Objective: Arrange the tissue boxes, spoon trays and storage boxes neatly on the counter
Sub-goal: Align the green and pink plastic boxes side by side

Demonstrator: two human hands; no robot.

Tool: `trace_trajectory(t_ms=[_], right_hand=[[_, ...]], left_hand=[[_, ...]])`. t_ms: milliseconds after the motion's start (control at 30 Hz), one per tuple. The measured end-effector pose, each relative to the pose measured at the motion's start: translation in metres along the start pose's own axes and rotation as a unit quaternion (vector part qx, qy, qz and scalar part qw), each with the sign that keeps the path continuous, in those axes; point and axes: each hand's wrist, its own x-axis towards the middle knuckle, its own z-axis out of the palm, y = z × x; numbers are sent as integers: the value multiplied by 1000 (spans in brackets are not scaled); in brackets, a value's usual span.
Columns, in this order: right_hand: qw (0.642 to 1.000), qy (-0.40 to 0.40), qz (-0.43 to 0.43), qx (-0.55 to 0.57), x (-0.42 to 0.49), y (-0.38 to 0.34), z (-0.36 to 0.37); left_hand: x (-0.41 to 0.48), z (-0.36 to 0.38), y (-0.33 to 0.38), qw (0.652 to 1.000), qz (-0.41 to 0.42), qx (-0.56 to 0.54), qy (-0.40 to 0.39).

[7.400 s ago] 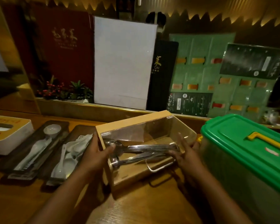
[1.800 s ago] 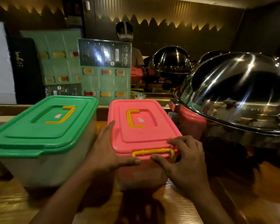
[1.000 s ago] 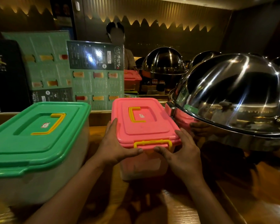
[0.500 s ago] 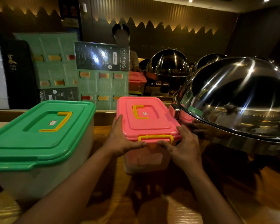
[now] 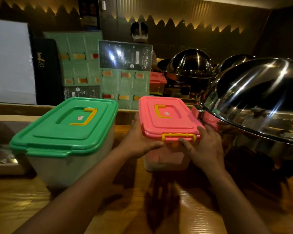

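Fingertips first: your left hand [image 5: 139,141] is wrapped on the near left corner of the pink storage box [image 5: 167,130], thumb along the front lid edge and fingers laid up its left side. Your right hand [image 5: 205,147] clasps the near right corner, thumb under the yellow front latch [image 5: 178,137] and fingers spread over the lid's right edge. Both hands are closed on the box.

The box stands on the wooden counter [image 5: 32,200], its pink lid shut, with a yellow handle [image 5: 160,111] lying flat in the lid recess beside a small white sticker whose print cannot be read.

Just to its left, apart from it, stands the larger green storage box [image 5: 64,132], with a green lid, a yellow handle and a small red-and-white sticker, also illegible.

To the right, a polished steel dome cover [image 5: 260,102] sits close to the pink box.

Behind, laminated green drink menus [image 5: 123,75] lean upright; their small lettering is too blurred to read.
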Motion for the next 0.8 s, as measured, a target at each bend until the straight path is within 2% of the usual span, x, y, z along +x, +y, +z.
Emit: trace_trajectory(t_ms=[67, 133, 267, 367, 467, 533, 600, 700, 800], right_hand=[[998, 35, -41, 27, -9, -23, 0], [992, 32, -79, 99, -17, -57, 0], [964, -77, -125, 220, -37, -139, 9], [947, -97, -161, 259, -54, -194, 27], [948, -143, -154, 240, -72, -238, 37], [955, -160, -129, 214, -83, -256, 43], [969, -133, -116, 172, -93, -266, 48], [983, -86, -101, 129, -103, -271, 53], [988, -65, -86, 111, -111, -273, 53]], left_hand=[[-16, -21, 5, 999, -1, 39, -4], [-32, -51, 9, 998, 14, 57, -15], [-62, -122, 6, 995, 44, 92, 1], [-81, -176, -11, 987, 59, 141, 59], [-96, -226, -42, 971, 9, 200, 132], [-104, -253, -66, 972, -69, 198, 104], [-112, -272, -89, 978, -120, 167, 40], [-119, -278, -115, 983, -109, 147, -4], [-120, -269, -130, 987, -64, 141, 40]])
